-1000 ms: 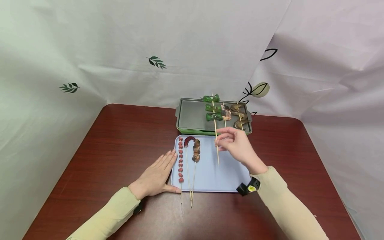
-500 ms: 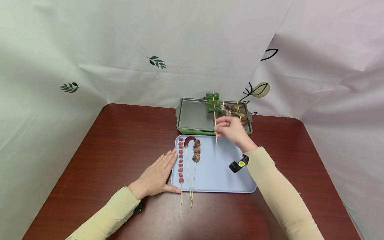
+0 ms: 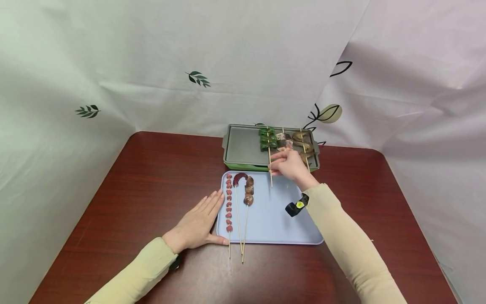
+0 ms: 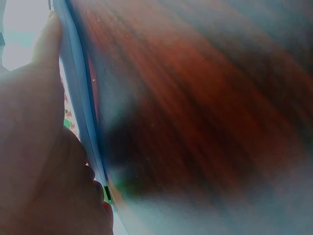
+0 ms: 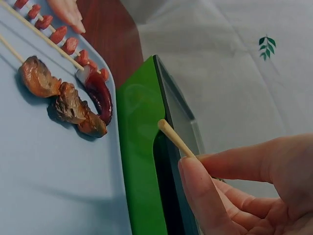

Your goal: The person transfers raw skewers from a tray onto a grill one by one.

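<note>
My right hand (image 3: 290, 165) pinches the bare stick of a green pepper skewer (image 3: 268, 139) between thumb and fingers. The pepper pieces overlap the grey grill pan (image 3: 243, 145) at the back, left of the other skewers there. In the right wrist view the stick's blunt end (image 5: 168, 128) pokes out past my fingertips. My left hand (image 3: 197, 221) lies with straight fingers along the left edge of the light blue tray (image 3: 282, 223), thumb at its front corner. On that tray lie a skewer of small red pieces (image 3: 228, 204), a dark red tentacle skewer (image 3: 239, 177) and a browned meat skewer (image 3: 248, 191).
On the right of the pan rest a skewer of pale and dark chunks (image 3: 284, 141) and a brown wing-like skewer (image 3: 303, 145). The pan sits on a green base (image 5: 139, 147) right behind the tray. A white curtain (image 3: 243, 63) stands behind the table.
My right hand has moved away from me and slightly left with the pepper skewer, whose peppers came down over the pan. The left hand stays put.
</note>
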Demonstrator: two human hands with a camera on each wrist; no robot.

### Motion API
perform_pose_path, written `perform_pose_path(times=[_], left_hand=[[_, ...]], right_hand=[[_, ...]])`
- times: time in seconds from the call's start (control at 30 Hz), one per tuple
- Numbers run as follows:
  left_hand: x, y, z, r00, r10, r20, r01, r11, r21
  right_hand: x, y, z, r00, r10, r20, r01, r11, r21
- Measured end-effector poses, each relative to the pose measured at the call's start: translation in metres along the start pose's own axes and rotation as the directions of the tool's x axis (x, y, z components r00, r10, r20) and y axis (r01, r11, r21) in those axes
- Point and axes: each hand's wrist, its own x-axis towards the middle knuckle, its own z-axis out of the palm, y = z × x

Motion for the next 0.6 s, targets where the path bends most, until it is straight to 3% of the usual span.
perform_pose_path(times=[0.17, 0.43, 0.6], left_hand=[[-0.0006, -0.0011, 0.0028, 1.000, 0.010, -0.027, -0.010, 1.000, 0.001], [-0.0002, -0.0017, 0.0041, 1.000, 0.007, -0.021, -0.007, 1.000, 0.001], [-0.0004, -0.0046, 0.0096, 0.999, 0.010, -0.043, -0.010, 1.000, 0.009]], right_hand=[[0.0012, -0.0008, 0.0021, 1.000, 0.002, -0.010, -0.002, 1.000, -0.008], [0.0017, -0.0028, 0.0037, 0.999, 0.030, -0.020, -0.030, 1.000, 0.002], [-0.0016, -0.0022, 0.0033, 1.000, 0.004, -0.026, -0.005, 1.000, -0.024]])
